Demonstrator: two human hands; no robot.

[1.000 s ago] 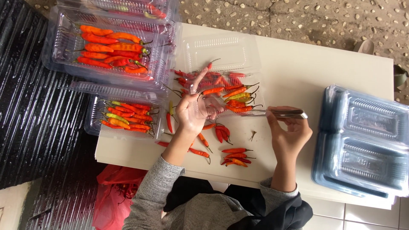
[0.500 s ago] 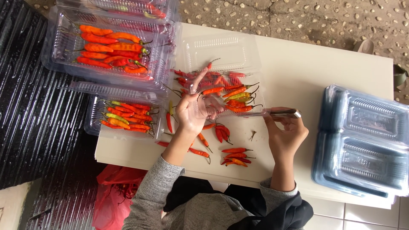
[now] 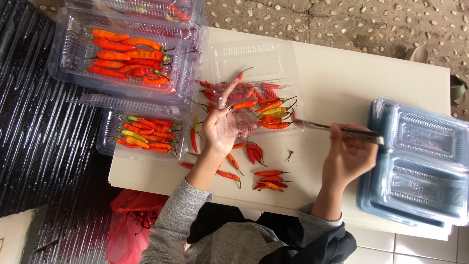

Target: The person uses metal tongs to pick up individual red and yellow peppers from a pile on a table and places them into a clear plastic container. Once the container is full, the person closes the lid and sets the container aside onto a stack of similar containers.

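My left hand [image 3: 221, 128] lies with fingers spread on the near edge of an open clear plastic box [image 3: 254, 63] on the white table [image 3: 342, 83]. The box holds red and orange chilies [image 3: 267, 107]. My right hand [image 3: 348, 159] grips metal tongs [image 3: 337, 130] that point left, with their tips near the box's right edge. Loose chilies [image 3: 268, 180] lie on the table between my two hands. A small stem bit [image 3: 290, 156] lies next to them.
Two clear boxes filled with chilies [image 3: 128, 61] [image 3: 142, 134] sit at the table's left. A stack of empty clear boxes [image 3: 420, 166] stands at the right. A red plastic bag [image 3: 129, 222] lies below the table's near left edge. Gravel ground is beyond the table.
My right hand has drawn back to the right with the tongs, away from the chilies in the box. My left hand has stayed on the box.
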